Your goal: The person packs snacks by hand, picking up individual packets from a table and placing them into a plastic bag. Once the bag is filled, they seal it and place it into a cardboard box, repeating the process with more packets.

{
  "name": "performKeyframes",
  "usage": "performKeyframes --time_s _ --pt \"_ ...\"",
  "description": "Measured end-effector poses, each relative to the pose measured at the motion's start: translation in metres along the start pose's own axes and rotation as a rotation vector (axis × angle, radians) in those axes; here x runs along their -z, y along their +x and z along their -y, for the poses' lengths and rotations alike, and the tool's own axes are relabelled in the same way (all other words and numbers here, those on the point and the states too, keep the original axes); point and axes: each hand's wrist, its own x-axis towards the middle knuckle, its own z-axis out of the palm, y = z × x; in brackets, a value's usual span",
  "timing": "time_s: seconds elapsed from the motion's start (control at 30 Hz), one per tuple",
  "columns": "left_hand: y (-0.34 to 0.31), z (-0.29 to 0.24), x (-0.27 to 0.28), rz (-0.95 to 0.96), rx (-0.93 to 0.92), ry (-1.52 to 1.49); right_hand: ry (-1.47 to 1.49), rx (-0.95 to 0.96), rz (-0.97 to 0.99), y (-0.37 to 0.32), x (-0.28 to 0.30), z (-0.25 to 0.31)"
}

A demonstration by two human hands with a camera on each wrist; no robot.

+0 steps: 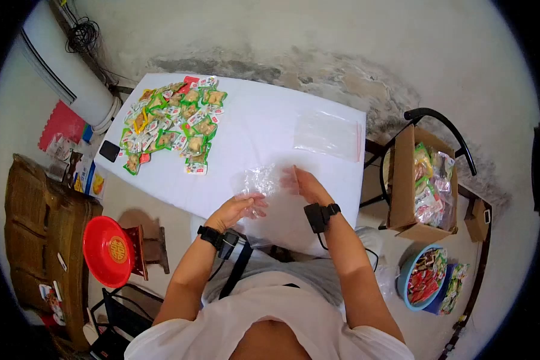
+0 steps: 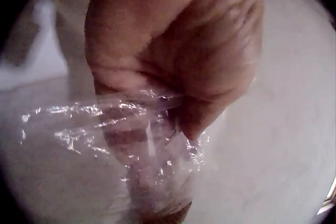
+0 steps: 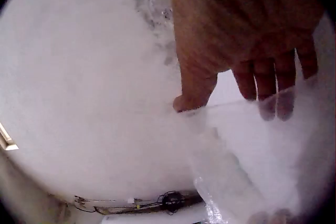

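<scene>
A thin clear plastic bag point(image 1: 261, 180) is held up between both hands over the near edge of the white-covered table. My left hand point(image 1: 237, 210) grips its left side; in the left wrist view the shiny film point(image 2: 152, 150) wraps across the fingers. My right hand point(image 1: 309, 185) holds the opposite side. The right wrist view shows the thumb point(image 3: 193, 95) at the bag's edge and several fingers, nearly straight, with their tips behind the film point(image 3: 247, 145). Flat clear bags point(image 1: 327, 137) with a red strip lie on the table at the right.
Many green-and-white snack packets point(image 1: 192, 129) cover the table's left part, near a black phone point(image 1: 109, 151). At right stand a cardboard box point(image 1: 405, 180) of packets on a chair and a blue basin point(image 1: 405, 279) of red packets. A red basin point(image 1: 99, 252) stands left.
</scene>
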Motion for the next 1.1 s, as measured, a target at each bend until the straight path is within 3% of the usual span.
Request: performKeyframes --time_s 0.03,0.1,0.23,0.3,0.33,0.37,0.43,0.47,0.53,0.57,0.63,0.7,0.73,0.77,0.83,0.97,1.03,1.1 --pt "-0.001 -0.001 0.0 -0.025 0.013 0.019 0.004 -0.002 0.003 0.007 0.002 -0.004" --pt "0.003 -0.002 0.002 -0.121 0.04 0.043 -0.059 0.206 -0.026 0.02 0.004 -0.015" --pt "0.024 -0.005 0.007 -0.258 0.04 0.186 0.224 0.112 -0.033 0.004 -0.003 0.013" --pt "0.036 -0.005 0.006 -0.267 0.036 0.124 0.07 0.213 -0.093 0.002 0.002 0.01" --pt "0.043 -0.006 0.008 -0.366 0.003 0.216 -0.114 0.196 -0.159 0.01 0.011 0.003" --pt "0.046 -0.005 0.009 -0.462 -0.034 0.309 -0.113 0.188 -0.162 0.016 0.021 -0.003" --pt "0.046 0.001 0.01 -0.535 -0.096 0.222 -0.037 0.303 -0.403 0.02 0.04 -0.013" --pt "0.043 0.005 0.011 -0.613 -0.165 0.139 -0.04 0.295 -0.401 0.02 0.049 -0.02" --pt "0.031 0.019 0.014 -0.63 -0.159 0.152 -0.413 0.392 -0.776 0.016 0.056 -0.027" --pt "0.024 0.027 0.015 -0.641 -0.161 0.17 -0.418 0.388 -0.773 0.014 0.058 -0.033" --pt "0.015 0.048 0.018 -0.644 -0.144 0.19 -0.888 0.896 -1.044 -0.016 0.043 -0.031" --pt "0.011 0.082 0.03 -0.552 -0.347 0.437 -0.984 0.904 -0.733 -0.042 0.024 -0.042" --pt "0.005 0.079 0.018 -0.573 -0.297 0.445 -1.083 0.913 -0.569 -0.052 0.018 -0.056" --pt "0.004 0.078 0.009 -0.585 -0.305 0.443 -1.167 0.721 -0.42 -0.069 -0.001 -0.061" --pt "0.001 0.072 -0.002 -0.637 -0.169 0.684 -1.351 0.822 -0.211 -0.087 -0.027 -0.07" --pt "0.008 0.059 -0.014 -0.624 -0.188 0.688 -1.347 0.764 -0.206 -0.079 -0.033 -0.1" --pt "0.009 0.053 -0.013 -0.626 -0.207 0.716 -1.18 0.786 -0.357 -0.078 -0.035 -0.099" --pt "0.009 0.046 -0.01 -0.588 -0.205 0.618 -1.152 0.814 -0.386 -0.082 -0.036 -0.087"
